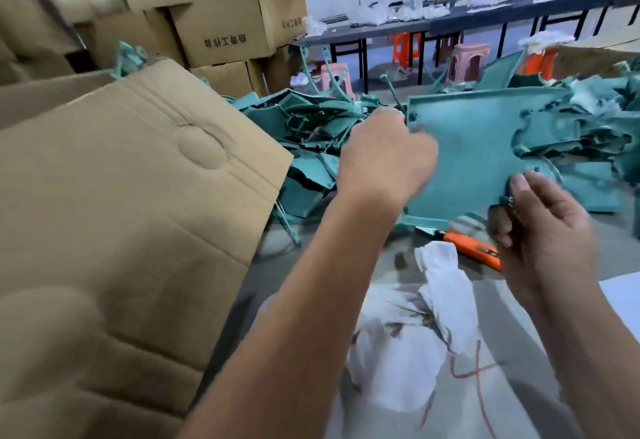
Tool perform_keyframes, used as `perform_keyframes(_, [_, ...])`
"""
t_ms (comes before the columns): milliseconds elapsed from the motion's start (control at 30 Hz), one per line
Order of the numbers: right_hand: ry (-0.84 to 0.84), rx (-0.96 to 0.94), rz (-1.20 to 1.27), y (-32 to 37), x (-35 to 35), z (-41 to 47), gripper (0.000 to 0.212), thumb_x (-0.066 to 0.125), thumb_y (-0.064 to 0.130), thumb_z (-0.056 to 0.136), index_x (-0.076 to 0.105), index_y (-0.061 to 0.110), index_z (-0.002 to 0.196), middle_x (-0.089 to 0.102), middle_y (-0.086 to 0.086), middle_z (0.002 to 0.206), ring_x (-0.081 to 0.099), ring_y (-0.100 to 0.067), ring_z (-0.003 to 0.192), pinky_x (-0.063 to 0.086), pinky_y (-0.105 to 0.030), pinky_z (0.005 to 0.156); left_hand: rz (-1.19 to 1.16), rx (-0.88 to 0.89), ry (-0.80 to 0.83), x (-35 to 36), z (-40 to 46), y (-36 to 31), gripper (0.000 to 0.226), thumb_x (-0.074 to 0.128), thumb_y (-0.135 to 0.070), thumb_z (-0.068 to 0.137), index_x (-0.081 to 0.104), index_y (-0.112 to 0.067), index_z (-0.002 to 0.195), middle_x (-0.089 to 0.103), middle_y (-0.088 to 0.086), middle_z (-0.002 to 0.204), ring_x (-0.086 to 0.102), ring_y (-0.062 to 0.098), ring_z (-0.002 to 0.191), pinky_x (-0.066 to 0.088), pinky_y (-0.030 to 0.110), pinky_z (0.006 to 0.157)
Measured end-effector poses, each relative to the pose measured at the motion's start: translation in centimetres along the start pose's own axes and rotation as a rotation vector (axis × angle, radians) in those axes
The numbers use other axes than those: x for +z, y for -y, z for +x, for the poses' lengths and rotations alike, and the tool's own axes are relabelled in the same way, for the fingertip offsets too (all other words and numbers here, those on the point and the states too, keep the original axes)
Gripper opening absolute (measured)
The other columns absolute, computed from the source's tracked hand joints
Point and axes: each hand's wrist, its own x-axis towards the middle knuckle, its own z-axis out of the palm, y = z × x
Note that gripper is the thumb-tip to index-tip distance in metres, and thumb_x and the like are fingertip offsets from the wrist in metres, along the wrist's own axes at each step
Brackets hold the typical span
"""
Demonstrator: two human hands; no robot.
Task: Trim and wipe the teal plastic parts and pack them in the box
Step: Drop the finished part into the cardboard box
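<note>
Head view shows one teal plastic part [474, 147], a flat panel, held up over the counter [311, 265] between both hands. The left hand [384, 158] is closed around the panel's left edge, fingers curled over it. The right hand [543, 227] pinches the lower right corner, its thumb lying on the near face. Neither hand holds a tool.

Judging by the layout, the job is far from finished. A large heap of teal parts [311, 133] covers the far side of the counter, many with thin sprue stems sticking up, so they look untrimmed. The held panel seems to be under inspection or about to be worked; whether it has been trimmed or wiped cannot be told. The cardboard box [114, 196] stands on the left with its flap raised toward the camera, which hides the inside, so how many parts are packed cannot be seen.

The orange utility knife [471, 248] lies on the counter just under the held panel, and a crumpled white cloth [443, 282] lies near it on a white sheet marked in red. Both are within easy reach.

The raised box flap stands between the panel and the box opening and would likely have to be cleared when packing. Stacked cartons [221, 22] rise at the far left, and plastic stools [467, 60] and a long bench [450, 19] stand at the far wall.
</note>
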Motion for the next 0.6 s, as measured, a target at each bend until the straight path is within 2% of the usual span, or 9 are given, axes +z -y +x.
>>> perform_keyframes(133, [0.148,0.099,0.073,1.2,6.3,-0.2,0.013,0.052,0.010,0.103,0.060,0.012,0.093,0.058,0.000,0.071,0.038,-0.008,0.044,0.030,-0.015,0.039,0.146,0.031,-0.136,-7.6,-2.2,-1.8,0.017,0.060,-0.027,0.092,0.059,-0.012,0.084,0.061,0.003,0.078,0.059,0.022,0.069,0.037,0.029,0.052])
perform_keyframes(200, [0.237,0.169,0.101,2.3,10.5,-0.2,0.018,0.051,0.008,0.102,0.059,0.013,0.087,0.057,0.006,0.063,0.039,-0.006,0.044,0.030,-0.014,0.038,0.175,0.018,-0.214,-11.1,-3.9,-1.6,0.013,0.061,-0.025,0.091,0.066,-0.012,0.091,0.066,0.003,0.082,0.065,0.024,0.074,0.050,0.030,0.058])
perform_keyframes(267, [0.323,0.243,0.132,3.4,14.6,-0.2,0.024,0.051,0.008,0.102,0.058,0.016,0.081,0.056,0.011,0.057,0.040,-0.004,0.043,0.029,-0.013,0.038,0.151,-0.005,-0.260,-14.4,-5.6,-1.1,0.017,0.063,-0.024,0.089,0.069,-0.009,0.097,0.071,0.006,0.088,0.070,0.030,0.079,0.061,0.041,0.069])
perform_keyframes(333, [0.433,0.327,0.169,4.2,18.8,-0.6,0.026,0.051,0.010,0.103,0.061,0.017,0.080,0.058,0.010,0.063,0.040,-0.003,0.045,0.028,-0.012,0.039,0.110,-0.025,-0.308,-17.8,-7.2,-0.5,0.021,0.065,-0.020,0.087,0.070,-0.006,0.102,0.074,0.010,0.091,0.073,0.034,0.079,0.063,0.047,0.071])
perform_keyframes(433, [0.573,0.445,0.157,4.4,25.0,-1.6,0.021,0.051,0.011,0.104,0.058,0.015,0.085,0.058,0.006,0.070,0.040,-0.002,0.046,0.029,-0.012,0.039,0.148,-0.074,-0.415,-23.1,-9.1,0.9,0.021,0.068,-0.017,0.084,0.070,-0.009,0.103,0.075,0.010,0.094,0.074,0.037,0.078,0.063,0.049,0.072])
perform_keyframes(500, [0.640,0.514,0.139,4.2,29.2,-2.8,0.020,0.050,0.009,0.106,0.058,0.012,0.088,0.056,0.005,0.062,0.042,-0.002,0.044,0.031,-0.011,0.038,0.216,-0.165,-0.496,-26.6,-10.1,2.4,0.025,0.071,-0.018,0.081,0.067,-0.010,0.104,0.075,0.012,0.094,0.074,0.039,0.079,0.062,0.051,0.077])
perform_keyframes(600, [0.700,0.598,0.061,3.5,35.1,-4.7,0.007,0.053,0.005,0.105,0.059,0.004,0.100,0.055,-0.004,0.067,0.050,-0.002,0.043,0.041,-0.011,0.040,0.309,-0.340,-0.606,-30.9,-11.3,4.7,0.044,0.078,-0.016,0.079,0.056,-0.004,0.115,0.072,0.020,0.100,0.072,0.044,0.090,0.059,0.053,0.086])
